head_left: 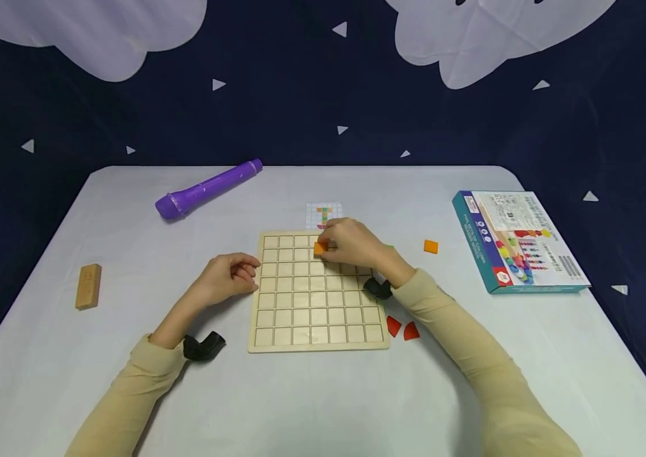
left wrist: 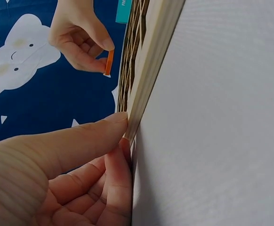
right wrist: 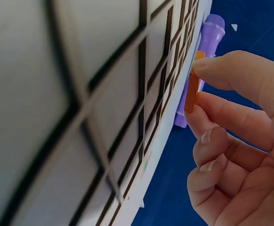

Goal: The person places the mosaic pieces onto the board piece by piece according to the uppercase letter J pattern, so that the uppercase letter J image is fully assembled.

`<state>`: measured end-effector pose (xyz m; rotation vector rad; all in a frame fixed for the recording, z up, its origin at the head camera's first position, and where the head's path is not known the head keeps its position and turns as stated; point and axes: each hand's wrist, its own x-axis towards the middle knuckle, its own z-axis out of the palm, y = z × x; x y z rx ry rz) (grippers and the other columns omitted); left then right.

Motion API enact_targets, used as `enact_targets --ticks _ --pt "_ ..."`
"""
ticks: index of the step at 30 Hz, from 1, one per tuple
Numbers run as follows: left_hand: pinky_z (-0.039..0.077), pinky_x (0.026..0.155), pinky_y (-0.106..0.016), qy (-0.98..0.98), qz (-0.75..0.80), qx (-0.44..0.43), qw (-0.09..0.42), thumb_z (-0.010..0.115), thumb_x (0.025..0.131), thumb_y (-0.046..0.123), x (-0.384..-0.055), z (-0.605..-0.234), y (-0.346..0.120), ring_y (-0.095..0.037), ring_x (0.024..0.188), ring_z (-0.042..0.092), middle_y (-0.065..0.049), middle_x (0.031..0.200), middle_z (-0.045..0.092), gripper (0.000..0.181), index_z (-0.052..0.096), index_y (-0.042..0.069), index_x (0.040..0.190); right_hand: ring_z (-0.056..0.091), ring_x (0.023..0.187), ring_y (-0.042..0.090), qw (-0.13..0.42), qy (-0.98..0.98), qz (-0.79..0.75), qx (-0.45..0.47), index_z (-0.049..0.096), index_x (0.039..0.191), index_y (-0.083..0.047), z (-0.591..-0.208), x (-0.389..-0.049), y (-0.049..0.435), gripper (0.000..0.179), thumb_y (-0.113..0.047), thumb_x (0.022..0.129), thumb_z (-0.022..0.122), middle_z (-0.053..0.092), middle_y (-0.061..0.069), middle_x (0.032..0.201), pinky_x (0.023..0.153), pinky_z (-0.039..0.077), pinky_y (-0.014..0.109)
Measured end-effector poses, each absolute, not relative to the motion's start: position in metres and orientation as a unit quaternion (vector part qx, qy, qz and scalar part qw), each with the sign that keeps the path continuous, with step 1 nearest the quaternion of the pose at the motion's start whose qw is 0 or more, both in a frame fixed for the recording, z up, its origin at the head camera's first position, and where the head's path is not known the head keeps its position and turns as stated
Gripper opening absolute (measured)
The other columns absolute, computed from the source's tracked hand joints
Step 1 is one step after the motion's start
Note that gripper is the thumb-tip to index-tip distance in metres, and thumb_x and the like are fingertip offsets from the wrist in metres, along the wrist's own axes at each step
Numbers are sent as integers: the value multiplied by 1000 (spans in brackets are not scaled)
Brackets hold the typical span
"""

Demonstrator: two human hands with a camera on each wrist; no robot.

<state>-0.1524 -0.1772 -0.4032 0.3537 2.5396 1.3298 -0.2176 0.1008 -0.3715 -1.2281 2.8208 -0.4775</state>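
A wooden grid board (head_left: pixel 318 348) lies on the table, its square cells bounded by raised lines. My right hand (head_left: pixel 354 243) pinches an orange square tile (head_left: pixel 319 249) between thumb and fingers over the board's far rows. The right wrist view shows this tile (right wrist: pixel 191 94) edge-on, close above the grid, the other fingers curled in. At the board's left side is my left hand (head_left: pixel 225 277); its thumb (left wrist: pixel 111 123) and a fingertip grip the edge. Just beyond the board lies a small pattern card (head_left: pixel 314 212) with a coloured figure, partly hidden behind the right hand.
Two red wedge pieces (head_left: pixel 394 325) lie right of the board, near the right sleeve. Farther right are another orange tile (head_left: pixel 430 246) and a boxed set (head_left: pixel 523 241). A purple microphone-shaped tube (head_left: pixel 208 190) lies at the back left, a wooden block (head_left: pixel 88 287) at far left.
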Motion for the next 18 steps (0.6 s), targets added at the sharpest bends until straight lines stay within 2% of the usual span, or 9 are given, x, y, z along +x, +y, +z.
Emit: enact_targets --ticks 9,18 --pt "47 61 -15 874 453 121 129 73 74 -1 -153 -403 -178 -10 74 55 -17 90 62 43 58 -10 113 52 74 14 51 905 -137 -399 73 97 -6 -373 -221 82 18 -16 83 67 67 7 93 64 42 23" --pt "47 62 -15 873 453 127 130 73 75 0 -154 -404 -177 -10 74 54 -17 90 62 42 58 -9 113 54 75 13 78 909 -124 -391 72 102 -8 -374 -222 76 21 -17 84 66 67 6 98 63 41 22"
